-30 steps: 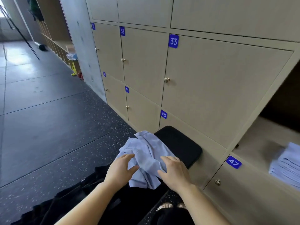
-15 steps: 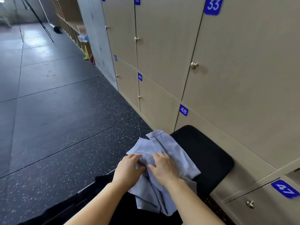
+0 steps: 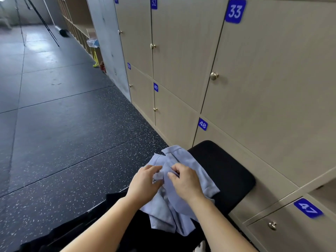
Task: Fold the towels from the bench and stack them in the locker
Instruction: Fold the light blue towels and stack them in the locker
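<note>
Lower centre of the frame, beside the numbered lockers (image 3: 263, 88): a person's left hand (image 3: 145, 180) and right hand (image 3: 185, 180), close together, each pinch a fold of a crumpled pale-blue towel (image 3: 200, 170) bunched on the black bench (image 3: 229, 170). Judging by the bunching, finding two adjacent corners and drawing them apart should flatten the cloth before any fold.
</note>
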Tool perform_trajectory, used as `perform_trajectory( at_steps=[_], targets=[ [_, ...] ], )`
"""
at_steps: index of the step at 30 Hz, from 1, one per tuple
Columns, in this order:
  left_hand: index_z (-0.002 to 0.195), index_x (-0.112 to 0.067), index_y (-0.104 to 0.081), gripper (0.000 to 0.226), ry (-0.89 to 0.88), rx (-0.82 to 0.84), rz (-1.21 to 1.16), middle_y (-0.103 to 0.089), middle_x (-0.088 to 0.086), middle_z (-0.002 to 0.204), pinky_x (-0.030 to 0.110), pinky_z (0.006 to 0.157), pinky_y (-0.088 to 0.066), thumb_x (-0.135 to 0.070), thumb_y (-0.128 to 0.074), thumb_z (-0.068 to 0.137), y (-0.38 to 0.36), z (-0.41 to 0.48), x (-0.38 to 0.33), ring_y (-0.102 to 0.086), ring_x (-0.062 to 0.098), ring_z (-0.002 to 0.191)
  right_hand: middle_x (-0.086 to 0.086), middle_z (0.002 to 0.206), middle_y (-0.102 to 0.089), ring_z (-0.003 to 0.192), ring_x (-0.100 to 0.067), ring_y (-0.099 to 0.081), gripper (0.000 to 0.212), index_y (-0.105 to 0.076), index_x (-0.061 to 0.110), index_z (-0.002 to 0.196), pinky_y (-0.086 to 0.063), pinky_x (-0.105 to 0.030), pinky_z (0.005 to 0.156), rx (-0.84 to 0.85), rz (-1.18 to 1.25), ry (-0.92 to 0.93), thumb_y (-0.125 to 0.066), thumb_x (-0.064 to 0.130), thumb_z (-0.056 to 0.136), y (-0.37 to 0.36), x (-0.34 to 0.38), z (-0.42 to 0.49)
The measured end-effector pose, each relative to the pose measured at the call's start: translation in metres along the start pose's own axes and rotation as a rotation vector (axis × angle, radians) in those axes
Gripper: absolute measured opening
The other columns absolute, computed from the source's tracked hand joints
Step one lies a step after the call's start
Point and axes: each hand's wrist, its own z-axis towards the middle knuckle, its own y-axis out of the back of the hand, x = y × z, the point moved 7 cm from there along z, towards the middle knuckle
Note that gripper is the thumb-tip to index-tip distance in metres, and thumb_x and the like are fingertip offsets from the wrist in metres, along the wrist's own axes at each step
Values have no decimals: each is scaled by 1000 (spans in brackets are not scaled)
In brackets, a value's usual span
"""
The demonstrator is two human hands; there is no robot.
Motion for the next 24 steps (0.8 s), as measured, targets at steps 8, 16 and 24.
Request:
perform_trajectory(
  at_steps=[8, 16, 24],
  targets=[
    [120, -18, -63, 32, -80, -34, -199, -59, -4, 106, 22, 85, -41, -14, -68, 89, 51, -25, -74, -56, 11, 99, 10, 62, -54, 58, -3, -45, 21, -60, 17, 71, -39, -20, 58, -61, 330, 95, -62, 8, 90, 107, 53, -55],
    [82, -10, -68, 19, -116, -45, -809, -59, -4, 65, 27, 58, -40, -17, -60, 97, 115, -43, -177, -49, 11, 60, -12, 76, -64, 72, -17, -52, 11, -65, -1, 87, -43, -33, 67, -233, 492, 183, -63, 10, 87, 224, 108, -101],
    [71, -12, -66, 30, -257, -69, -853, -54, -9, 58, 25, 56, -37, -25, -59, 98, 168, -65, -274, -45, 7, 57, -13, 74, -64, 68, -19, -53, 11, -62, -8, 89, -42, -31, 63, -383, 540, 218, -59, 2, 91, 310, 131, -143]
  ],
)
